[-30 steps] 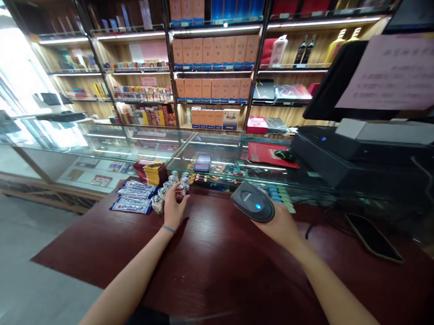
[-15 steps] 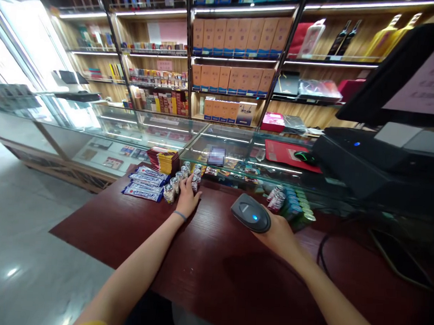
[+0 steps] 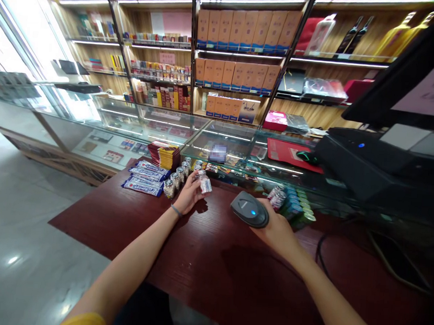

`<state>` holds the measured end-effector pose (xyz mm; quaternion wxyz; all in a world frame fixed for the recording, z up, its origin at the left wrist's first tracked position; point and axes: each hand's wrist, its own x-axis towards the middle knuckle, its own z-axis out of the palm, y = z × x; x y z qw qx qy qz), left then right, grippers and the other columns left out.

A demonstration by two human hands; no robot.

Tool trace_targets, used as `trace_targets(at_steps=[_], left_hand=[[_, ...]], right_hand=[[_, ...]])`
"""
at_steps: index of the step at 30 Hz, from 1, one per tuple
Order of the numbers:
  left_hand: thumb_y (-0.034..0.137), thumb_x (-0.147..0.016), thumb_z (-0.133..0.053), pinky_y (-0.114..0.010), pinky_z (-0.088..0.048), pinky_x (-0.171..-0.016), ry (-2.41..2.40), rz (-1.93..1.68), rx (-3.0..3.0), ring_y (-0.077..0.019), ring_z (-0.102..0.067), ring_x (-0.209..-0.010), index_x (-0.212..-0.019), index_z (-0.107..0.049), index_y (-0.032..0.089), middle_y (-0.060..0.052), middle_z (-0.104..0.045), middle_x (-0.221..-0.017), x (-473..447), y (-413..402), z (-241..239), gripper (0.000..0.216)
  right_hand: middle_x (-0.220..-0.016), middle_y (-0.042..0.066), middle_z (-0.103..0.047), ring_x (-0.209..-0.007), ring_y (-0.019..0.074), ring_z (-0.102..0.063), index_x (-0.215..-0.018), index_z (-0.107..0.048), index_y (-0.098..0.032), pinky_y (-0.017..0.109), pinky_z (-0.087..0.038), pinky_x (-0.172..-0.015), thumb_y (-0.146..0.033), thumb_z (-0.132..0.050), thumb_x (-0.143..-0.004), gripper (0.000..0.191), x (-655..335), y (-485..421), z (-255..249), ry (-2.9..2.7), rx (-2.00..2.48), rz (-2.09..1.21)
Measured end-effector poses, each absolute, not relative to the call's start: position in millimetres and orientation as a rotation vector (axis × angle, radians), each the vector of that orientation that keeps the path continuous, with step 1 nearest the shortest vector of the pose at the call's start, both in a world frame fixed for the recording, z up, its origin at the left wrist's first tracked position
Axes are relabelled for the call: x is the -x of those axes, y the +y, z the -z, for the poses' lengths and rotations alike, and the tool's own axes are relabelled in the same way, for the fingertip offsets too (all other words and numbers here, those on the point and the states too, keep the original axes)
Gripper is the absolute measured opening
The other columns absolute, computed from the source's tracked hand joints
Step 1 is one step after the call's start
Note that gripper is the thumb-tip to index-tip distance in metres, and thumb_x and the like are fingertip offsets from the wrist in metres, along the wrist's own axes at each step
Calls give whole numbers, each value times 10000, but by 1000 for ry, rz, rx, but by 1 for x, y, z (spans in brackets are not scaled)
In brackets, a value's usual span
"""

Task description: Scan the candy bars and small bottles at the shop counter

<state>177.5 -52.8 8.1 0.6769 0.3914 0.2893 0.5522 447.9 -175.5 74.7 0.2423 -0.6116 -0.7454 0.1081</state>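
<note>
Between the fingers of my left hand is a small clear jar with a silvery lid, tilted and lifted off the tabletop. My right hand is wrapped around a dark barcode scanner, whose blue light is lit. The scanner's head points left toward the jar, with a gap between them. Just left of my left hand stand several similar small jars in a row. Blue-and-white packets lie in a pile farther left, beside a stack of red and yellow packets.
Red-lidded jars and blue and green tubes stand right of the scanner on the dark red table. A glass counter borders the far side. A monitor and a phone are at right.
My left hand has taken one jar from the group, raised it and brought it right, toward the scanner. The scanner in my right hand has hardly moved.
</note>
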Motion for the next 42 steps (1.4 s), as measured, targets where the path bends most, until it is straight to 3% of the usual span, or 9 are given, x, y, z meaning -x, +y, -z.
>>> trace_targets(at_steps=[7,10,13,19,24,28,31,36,42], left_hand=[[295,-863,-681,-321,-559,-776,534,-1104,-789,-144,-630,-880,-1467,-404,381,-57,-615,-1290,-179,-57,-8,671],[315,-872,-673,-327,-555,-783,561,-1095,-789,-168,-636,-940,-1468,-407,378,-64,-610,-1305,-180,-55,-6,656],[323,-874,-671,-328,-555,-775,581,-1097,-788,-191,-630,-1007,-1463,-414,373,-71,-600,-1321,-180,-54,-6,644],[313,-875,-676,-358,-568,-808,553,-1084,-827,-156,-645,-903,-1459,-414,400,-45,-620,-1277,-179,-57,-10,646],[284,-874,-679,-479,-542,-938,515,-1092,-851,-155,-661,-938,-1493,-287,478,-12,-624,-1228,-175,-60,-11,758],[252,-836,-727,-388,-559,-897,528,-1092,-863,-143,-660,-920,-1460,-384,400,-14,-643,-1109,-175,-61,-11,727],[245,-828,-739,-342,-557,-875,561,-1099,-861,-144,-661,-941,-1414,-448,366,-25,-647,-1131,-176,-62,-11,666],[263,-848,-721,-384,-535,-942,553,-1054,-877,-179,-656,-1077,-1433,-405,359,-73,-591,-1346,-176,-61,-9,672],[283,-771,-792,-375,-564,-882,647,-1057,-1063,-192,-663,-1032,-1451,-362,322,-89,-610,-1293,-192,-66,-8,806]], right_hand=[[-1017,49,-758,-817,299,-753,-1370,-304,-266,311,-476,-617,-261,-633,-757,696,-438,-182,-76,-2235,1621,-269],[-885,32,-759,-775,300,-749,-1149,-457,-263,294,-428,-579,-247,-606,-749,427,-437,-183,-76,-2301,1597,-204],[-775,35,-739,-751,315,-743,-954,-480,-260,289,-392,-559,-244,-582,-745,232,-439,-185,-78,-2323,1609,-192],[-835,27,-745,-762,306,-743,-1118,-453,-266,286,-411,-572,-245,-588,-747,396,-439,-186,-83,-2254,1588,-278],[-821,27,-742,-757,313,-744,-1127,-447,-272,293,-428,-576,-271,-606,-750,409,-444,-184,-85,-2224,1616,-221],[-817,43,-739,-761,324,-743,-1120,-462,-264,305,-436,-583,-315,-591,-780,367,-451,-181,-86,-2178,1649,-208],[-795,35,-733,-770,319,-743,-1106,-484,-268,302,-443,-589,-338,-577,-807,321,-456,-181,-89,-2131,1654,-220],[-788,15,-744,-752,309,-743,-1151,-526,-289,300,-447,-588,-367,-627,-796,377,-469,-180,-100,-2097,1686,-83],[-860,24,-761,-807,317,-737,-1215,-541,-297,304,-465,-596,-333,-683,-753,484,-502,-181,-123,-1971,1737,7]])
